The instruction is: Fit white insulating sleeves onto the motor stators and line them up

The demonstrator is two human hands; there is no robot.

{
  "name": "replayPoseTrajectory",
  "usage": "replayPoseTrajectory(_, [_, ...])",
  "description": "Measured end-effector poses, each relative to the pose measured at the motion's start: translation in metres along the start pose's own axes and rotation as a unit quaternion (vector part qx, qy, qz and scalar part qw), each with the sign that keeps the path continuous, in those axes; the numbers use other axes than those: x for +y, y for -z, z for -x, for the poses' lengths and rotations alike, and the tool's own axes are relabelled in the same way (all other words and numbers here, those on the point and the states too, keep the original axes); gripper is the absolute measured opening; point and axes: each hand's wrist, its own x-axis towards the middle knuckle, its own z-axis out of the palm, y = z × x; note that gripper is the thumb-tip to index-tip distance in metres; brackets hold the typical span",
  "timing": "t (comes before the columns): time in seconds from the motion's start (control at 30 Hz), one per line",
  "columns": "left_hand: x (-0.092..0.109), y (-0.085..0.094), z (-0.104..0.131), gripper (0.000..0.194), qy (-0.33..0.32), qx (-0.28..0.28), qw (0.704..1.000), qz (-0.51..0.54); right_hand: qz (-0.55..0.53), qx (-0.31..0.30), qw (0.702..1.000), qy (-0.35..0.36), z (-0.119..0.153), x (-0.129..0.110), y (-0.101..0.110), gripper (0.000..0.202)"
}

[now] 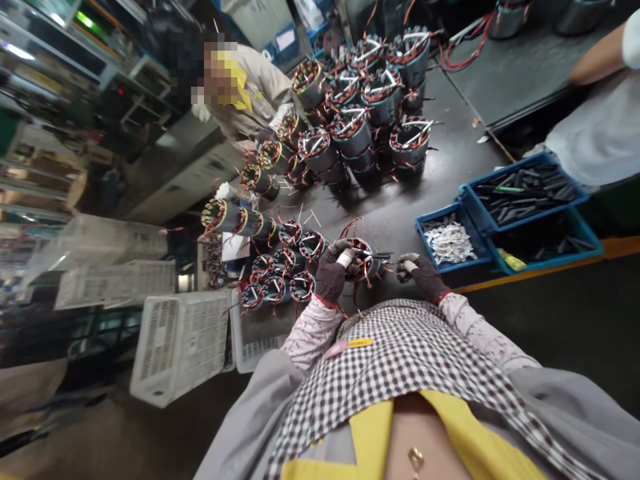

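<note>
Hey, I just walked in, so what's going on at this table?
A person's gloved left hand is at the top of a dark metal cylinder with copper-coloured wires; its exact grip is hard to see. The gloved right hand is just beside it, near thin black tubes. More wired cylinders crowd the dark table, with a co-worker in beige beyond.

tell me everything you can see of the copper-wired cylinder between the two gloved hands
The dark round cylinder wound with coppery wire, seemingly metal, sits on a dark glossy tabletop. Loose reddish wires stick out around it; slim black tubes jut rightward. The left grip, a dark gloved hand, is at its rim; the right grip, gloved alike, is beside the tubes, contact unclear.
</note>
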Motion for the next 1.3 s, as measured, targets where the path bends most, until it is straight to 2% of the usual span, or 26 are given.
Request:
replayPoseTrajectory(0.2, [-0.002,0.0,-0.001,0.048,0.0,-0.004,1.0,-0.001,-0.045,0.002,0.999,0.001,-0.006,0.009,-0.005,0.017])
replayPoseTrajectory(0.33, [-0.005,0.001,-0.002,0.049,0.0,-0.002,1.0,-0.001,-0.008,-0.003,1.0,0.019,-0.008,0.017,-0.006,0.023])
replayPoseTrajectory(0.53, [-0.003,0.0,-0.003,0.049,0.0,0.0,1.0,-0.017,0.06,0.03,0.997,0.048,-0.011,0.026,-0.007,0.03])
replayPoseTrajectory(0.73, [0.0,-0.002,-0.002,0.052,-0.008,0.007,0.999,-0.032,0.213,0.04,0.972,0.086,-0.01,0.024,-0.001,0.018])
replayPoseTrajectory(0.83, [-0.001,-0.002,-0.002,0.053,-0.004,0.009,0.999,-0.033,0.23,0.018,0.969,0.091,-0.009,0.022,0.0,0.011])
replayPoseTrajectory(0.93, [-0.002,-0.002,-0.002,0.051,-0.004,0.01,1.0,-0.029,0.246,0.022,0.963,0.105,-0.008,0.021,0.002,0.009])
replayPoseTrajectory(1.13, [-0.002,-0.004,-0.001,0.05,-0.003,0.007,1.0,-0.02,0.278,0.069,0.953,0.096,-0.008,0.015,0.007,0.024])
replayPoseTrajectory(1.3, [0.0,-0.005,0.0,0.053,0.012,0.002,1.0,0.002,0.286,0.033,0.95,0.119,-0.008,0.012,0.003,0.02])
